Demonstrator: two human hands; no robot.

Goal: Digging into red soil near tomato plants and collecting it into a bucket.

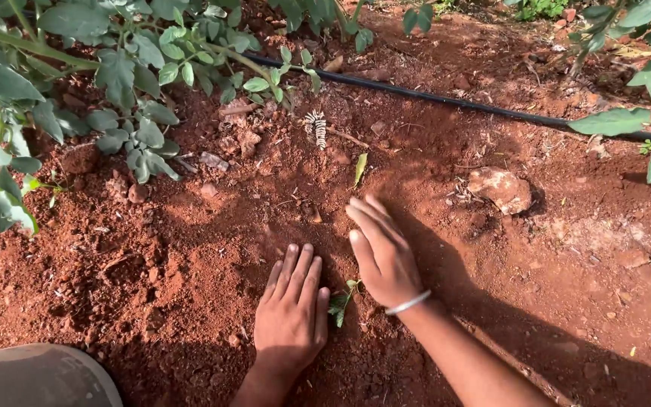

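Both hands lie flat on the red soil (190, 256), fingers straight and holding nothing: the left hand (291, 305) presses palm-down, the right hand (382, 252), a white band at its wrist, rests just beside it. A small green seedling (340, 300) stands between them, touching neither clearly. Farther off lie a stone (501, 188), a black hose (446, 99) and leafy plants (137, 83).

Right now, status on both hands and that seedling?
Left hand flat on red soil, open. Right hand pressing soil, open, white band at wrist. Small seedling between both hands. Stone and black hose beyond, clear of hands.
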